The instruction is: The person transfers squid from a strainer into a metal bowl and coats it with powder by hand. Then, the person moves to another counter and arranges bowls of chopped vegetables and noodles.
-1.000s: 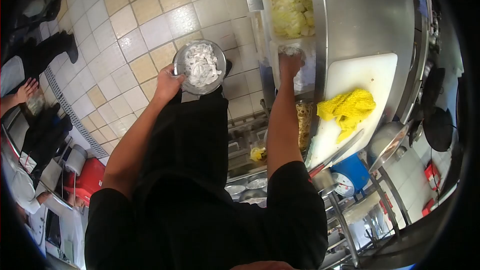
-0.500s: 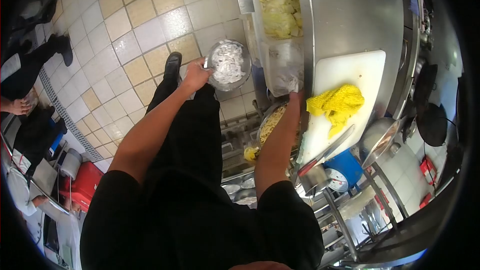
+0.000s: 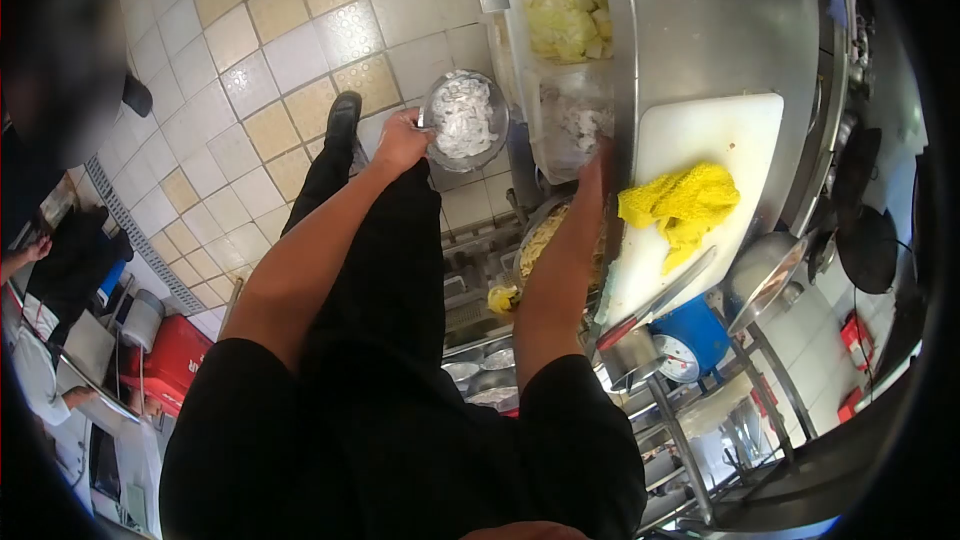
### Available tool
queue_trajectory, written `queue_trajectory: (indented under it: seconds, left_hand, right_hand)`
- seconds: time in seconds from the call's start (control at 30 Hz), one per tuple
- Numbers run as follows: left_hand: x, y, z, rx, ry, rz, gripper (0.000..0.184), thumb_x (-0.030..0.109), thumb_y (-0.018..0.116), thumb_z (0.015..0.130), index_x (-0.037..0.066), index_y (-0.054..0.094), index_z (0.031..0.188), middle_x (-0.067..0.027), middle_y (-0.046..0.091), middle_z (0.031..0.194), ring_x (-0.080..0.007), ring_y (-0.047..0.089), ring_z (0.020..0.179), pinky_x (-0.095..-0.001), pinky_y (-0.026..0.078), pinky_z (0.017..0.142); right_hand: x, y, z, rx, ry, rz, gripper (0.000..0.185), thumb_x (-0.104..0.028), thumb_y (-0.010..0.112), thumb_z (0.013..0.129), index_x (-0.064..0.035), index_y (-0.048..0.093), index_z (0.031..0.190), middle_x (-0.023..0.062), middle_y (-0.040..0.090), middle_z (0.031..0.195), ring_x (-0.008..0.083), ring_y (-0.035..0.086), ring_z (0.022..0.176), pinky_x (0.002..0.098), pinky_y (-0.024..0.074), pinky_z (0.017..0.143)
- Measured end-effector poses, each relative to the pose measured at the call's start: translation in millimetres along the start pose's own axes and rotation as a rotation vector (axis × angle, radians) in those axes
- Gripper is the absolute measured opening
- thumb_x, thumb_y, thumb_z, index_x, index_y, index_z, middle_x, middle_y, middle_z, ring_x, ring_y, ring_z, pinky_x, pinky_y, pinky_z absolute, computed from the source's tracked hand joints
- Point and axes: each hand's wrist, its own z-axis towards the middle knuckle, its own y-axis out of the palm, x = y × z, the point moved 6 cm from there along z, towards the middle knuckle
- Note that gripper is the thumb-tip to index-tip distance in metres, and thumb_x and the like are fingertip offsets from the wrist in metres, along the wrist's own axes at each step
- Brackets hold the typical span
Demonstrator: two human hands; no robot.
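Observation:
My left hand [image 3: 403,140] grips the rim of a round metal bowl [image 3: 467,121] over the tiled floor. White, flour-like coated pieces [image 3: 463,116] fill much of the bowl. My right hand [image 3: 596,162] reaches into a clear plastic tub [image 3: 556,145] beside the counter edge, next to some white pieces. Its fingers are mostly hidden, so what it holds cannot be made out. Chopped cabbage [image 3: 563,2] fills the container just above that tub. Under my right forearm is a round container of noodle-like food [image 3: 540,240].
A white cutting board [image 3: 748,140] on the steel counter [image 3: 710,30] carries a yellow cloth [image 3: 685,205] and a knife [image 3: 665,298]. Below it stand a blue scale [image 3: 690,335] and a metal pot [image 3: 632,358]. Other people are at the left, one dark and blurred [image 3: 65,50].
The bowl in my left hand has moved right and my foot has come into view. My right hand has shifted lower in the tub. A blurred person has come in at upper left.

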Motion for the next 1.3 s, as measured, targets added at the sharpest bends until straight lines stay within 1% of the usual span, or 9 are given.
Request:
queue_trajectory:
  seconds: [0.13, 0.23, 0.33, 0.47, 0.57, 0.7, 0.9, 1.1, 1.3]
  left_hand:
    - [-1.2, -10.0, -7.8, 0.025, -0.009, 0.065, 0.017, 0.004, 0.063, 0.077, -0.002, 0.065, 0.093, -0.007, 0.064, 0.071, -0.0119, 0.059, 0.055, -0.0269, 0.049, 0.051]
    - [-1.0, -15.1, -11.6, 0.019, -0.008, 0.052, 0.018, 0.004, 0.063, 0.077, -0.003, 0.065, 0.094, -0.0075, 0.065, 0.071, -0.012, 0.059, 0.056, -0.0271, 0.049, 0.051]
    - [-8.4, -20.1, -10.1, -0.008, -0.007, 0.043, 0.019, 0.003, 0.062, 0.078, -0.003, 0.064, 0.096, -0.0066, 0.064, 0.074, -0.011, 0.059, 0.058, -0.0267, 0.049, 0.053]
    - [3.8, -25.4, -18.6, 0.0, 0.012, 0.072, 0.021, 0.001, 0.059, 0.079, -0.001, 0.064, 0.099, -0.0032, 0.063, 0.075, -0.0083, 0.056, 0.059, -0.0253, 0.047, 0.053]
    - [3.3, -30.6, -24.4, 0.004, -0.011, 0.097, 0.021, 0.0, 0.059, 0.079, 0.0, 0.064, 0.099, -0.0025, 0.062, 0.075, -0.008, 0.056, 0.059, -0.0253, 0.048, 0.053]
    - [-6.6, -33.0, -24.0, 0.004, -0.028, 0.07, 0.019, 0.0, 0.059, 0.078, 0.0, 0.064, 0.096, -0.0021, 0.062, 0.075, -0.0079, 0.056, 0.06, -0.0255, 0.048, 0.054]
    - [-11.3, -18.6, -20.4, -0.019, 0.012, 0.072, 0.019, 0.002, 0.061, 0.077, -0.004, 0.064, 0.094, -0.0085, 0.065, 0.073, -0.013, 0.06, 0.058, -0.0283, 0.051, 0.053]
    - [-14.6, 26.3, -7.1, -0.075, -0.017, 0.044, 0.021, 0.005, 0.062, 0.076, 0.001, 0.065, 0.097, -0.0079, 0.066, 0.075, -0.0149, 0.061, 0.057, -0.0295, 0.052, 0.053]
    - [-35.1, 51.9, 19.1, -0.047, 0.029, 0.148, 0.021, 0.008, 0.065, 0.075, 0.0, 0.066, 0.094, -0.013, 0.065, 0.074, -0.0193, 0.062, 0.057, -0.033, 0.049, 0.056]
  right_hand:
    - [-9.6, 1.0, -22.3, -0.007, -0.091, -0.006, 0.054, -0.027, 0.067, 0.079, -0.0071, 0.053, 0.127, 0.0185, 0.05, 0.131, 0.0355, 0.044, 0.123, 0.0431, 0.0419, 0.096]
    - [-22.5, 12.7, -24.6, -0.041, -0.334, -0.173, 0.054, -0.028, 0.067, 0.079, -0.0075, 0.053, 0.127, 0.0184, 0.05, 0.131, 0.0354, 0.043, 0.124, 0.0434, 0.0416, 0.096]
    - [-56.4, 46.8, -44.0, -0.302, -0.796, -0.546, 0.056, -0.022, 0.067, 0.076, -0.0113, 0.053, 0.129, 0.0201, 0.048, 0.132, 0.0395, 0.039, 0.126, 0.0474, 0.0398, 0.097]
    - [-75.1, 101.2, -84.2, -0.328, -1.101, -1.228, 0.059, -0.008, 0.064, 0.072, -0.0055, 0.051, 0.129, 0.0184, 0.041, 0.138, 0.0346, 0.042, 0.125, 0.0471, 0.0362, 0.102]
    - [-85.7, 109.4, -91.2, -0.306, -0.932, -1.094, 0.052, -0.009, 0.066, 0.066, -0.0109, 0.061, 0.117, 0.0217, 0.046, 0.133, 0.0385, 0.044, 0.122, 0.0451, 0.0402, 0.099]
    - [-42.4, 76.5, -46.7, -0.168, -0.938, -1.015, 0.053, -0.017, 0.065, 0.074, -0.0055, 0.053, 0.124, 0.0178, 0.049, 0.13, 0.0365, 0.043, 0.124, 0.0431, 0.0367, 0.103]
    - [-21.6, -24.1, -18.9, -0.037, -0.199, -0.051, 0.049, -0.021, 0.059, 0.08, -0.005, 0.051, 0.126, 0.0167, 0.051, 0.128, 0.0346, 0.046, 0.12, 0.0461, 0.0392, 0.1]
    - [-47.7, -23.5, -86.7, -0.241, 0.104, 0.57, 0.046, -0.024, 0.053, 0.087, -0.0045, 0.049, 0.128, 0.0157, 0.052, 0.126, 0.0328, 0.05, 0.116, 0.0492, 0.0418, 0.097]
    - [-59.0, 22.5, -173.0, -0.341, 0.188, 0.796, 0.044, -0.028, 0.047, 0.093, -0.004, 0.047, 0.129, 0.0146, 0.053, 0.124, 0.0309, 0.053, 0.112, 0.0523, 0.0443, 0.095]
